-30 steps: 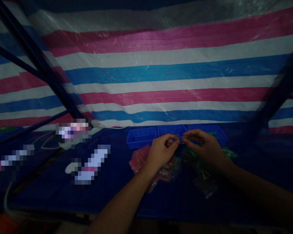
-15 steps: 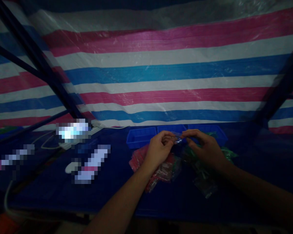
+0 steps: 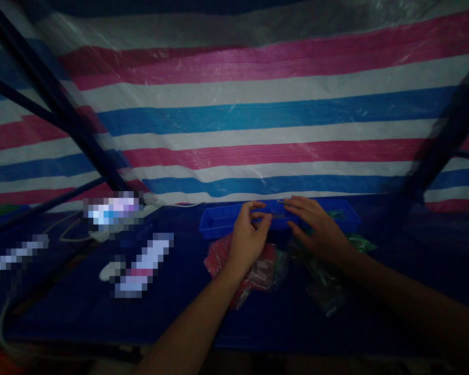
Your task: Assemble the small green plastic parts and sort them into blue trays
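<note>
a moment ago both hands pinched a small clear packet together above the table; now they have moved apart and reached toward the blue trays [image 3: 222, 221] at the table's back edge. the left hand [image 3: 248, 237] curls over the pink packets [image 3: 219, 258], fingertips nearly closed; whether it grips anything, i cannot tell. the right hand [image 3: 316, 226] opens, fingers pointing at a thin piece [image 3: 278, 213] over the middle tray, green packets [image 3: 328, 284] beneath its wrist.
</note>
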`<state>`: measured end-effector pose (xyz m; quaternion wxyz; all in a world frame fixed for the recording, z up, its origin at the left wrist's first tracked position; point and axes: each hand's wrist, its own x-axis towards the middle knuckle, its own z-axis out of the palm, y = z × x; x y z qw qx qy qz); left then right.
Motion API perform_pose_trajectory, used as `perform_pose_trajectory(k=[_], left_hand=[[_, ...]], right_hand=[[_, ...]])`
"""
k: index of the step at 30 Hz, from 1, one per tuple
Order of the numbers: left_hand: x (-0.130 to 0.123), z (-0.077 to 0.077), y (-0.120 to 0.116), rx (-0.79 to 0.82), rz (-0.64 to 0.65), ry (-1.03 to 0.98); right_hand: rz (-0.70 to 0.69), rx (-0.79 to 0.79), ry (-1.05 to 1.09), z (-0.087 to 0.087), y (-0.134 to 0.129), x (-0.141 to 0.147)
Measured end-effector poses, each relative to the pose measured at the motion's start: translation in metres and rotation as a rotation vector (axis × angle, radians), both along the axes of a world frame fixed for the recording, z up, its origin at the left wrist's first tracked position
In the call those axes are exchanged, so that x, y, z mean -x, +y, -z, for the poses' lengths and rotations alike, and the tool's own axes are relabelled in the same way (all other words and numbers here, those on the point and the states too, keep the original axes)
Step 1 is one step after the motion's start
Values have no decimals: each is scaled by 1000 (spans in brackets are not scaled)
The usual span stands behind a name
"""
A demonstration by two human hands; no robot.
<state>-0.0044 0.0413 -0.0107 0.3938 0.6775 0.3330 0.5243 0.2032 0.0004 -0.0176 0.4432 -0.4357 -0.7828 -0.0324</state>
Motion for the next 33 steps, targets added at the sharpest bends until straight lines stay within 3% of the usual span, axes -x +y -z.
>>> perform_pose_trajectory(k=[5,10,12,17,21,33], left_hand=[[2,1,1,-2,-15,-10],[2,2,1,-5,-12,-6],[2,2,1,-4,-5,-5],[1,3,2,4,11,1],[1,2,1,2,16,10],[1,1,1,-10,11,27]], right_hand=[[-73,6,-92,-4,-2,-3],[-330,221,-228,-14,-24,9],[-367,275,-267,-13,-29,13],[-323,402,-208,0,-27,15],[-258,403,-172,7,-23,15],[-209,455,-51,3,-22,20]])
